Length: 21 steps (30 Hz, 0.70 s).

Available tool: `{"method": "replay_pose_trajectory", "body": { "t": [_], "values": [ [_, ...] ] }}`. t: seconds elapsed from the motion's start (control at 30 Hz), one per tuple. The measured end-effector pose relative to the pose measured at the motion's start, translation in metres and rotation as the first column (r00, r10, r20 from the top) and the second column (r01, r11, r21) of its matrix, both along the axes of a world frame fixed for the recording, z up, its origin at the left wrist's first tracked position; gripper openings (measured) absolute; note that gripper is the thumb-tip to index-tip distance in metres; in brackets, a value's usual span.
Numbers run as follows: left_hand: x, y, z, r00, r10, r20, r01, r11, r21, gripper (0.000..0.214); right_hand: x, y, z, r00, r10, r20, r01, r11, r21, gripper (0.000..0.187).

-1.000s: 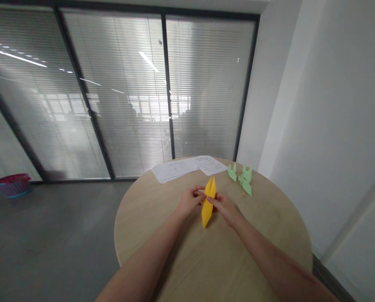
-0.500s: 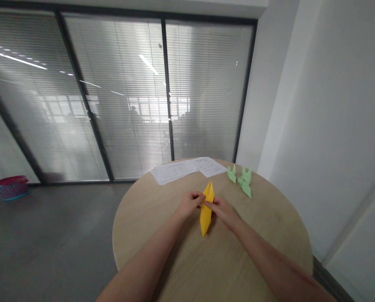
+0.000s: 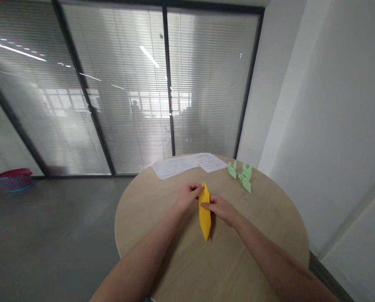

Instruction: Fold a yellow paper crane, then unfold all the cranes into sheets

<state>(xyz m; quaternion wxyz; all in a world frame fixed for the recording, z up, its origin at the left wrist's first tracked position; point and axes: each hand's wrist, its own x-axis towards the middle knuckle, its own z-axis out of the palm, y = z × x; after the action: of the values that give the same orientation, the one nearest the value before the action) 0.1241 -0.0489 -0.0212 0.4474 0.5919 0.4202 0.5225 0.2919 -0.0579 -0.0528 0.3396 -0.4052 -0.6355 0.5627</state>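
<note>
A long, narrow folded yellow paper (image 3: 205,216) lies on the round wooden table (image 3: 269,218), pointed at both ends. My left hand (image 3: 187,197) pinches its upper left edge with fingers closed. My right hand (image 3: 220,208) presses and grips its right edge near the middle, fingers curled on the paper.
Several small green folded paper figures (image 3: 242,176) stand at the table's far right. White printed sheets (image 3: 187,163) lie at the far edge. Glass partitions with blinds stand behind, a white wall to the right, and a red and blue basket (image 3: 12,179) sits on the grey floor at left.
The yellow paper's two upper points have come together into one narrow tip, and the piece has shifted slightly toward me. Both hands stayed on it.
</note>
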Motion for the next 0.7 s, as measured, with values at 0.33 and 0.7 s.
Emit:
{"method": "replay_pose_trajectory", "body": {
  "t": [0.33, 0.7],
  "values": [
    [-0.007, -0.005, 0.015, 0.957, 0.235, 0.17, -0.234, 0.972, -0.027, 0.037, 0.0, -0.001, 0.0, 0.993, 0.113, 0.043, -0.113, 0.994, 0.009, 0.032],
    [-0.009, -0.003, -0.005, 0.973, -0.211, -0.095, 0.189, 0.961, -0.2, 0.042, -0.005, 0.003, -0.006, 0.999, 0.042, -0.011, -0.041, 0.998, 0.039, 0.036]
  ]
}}
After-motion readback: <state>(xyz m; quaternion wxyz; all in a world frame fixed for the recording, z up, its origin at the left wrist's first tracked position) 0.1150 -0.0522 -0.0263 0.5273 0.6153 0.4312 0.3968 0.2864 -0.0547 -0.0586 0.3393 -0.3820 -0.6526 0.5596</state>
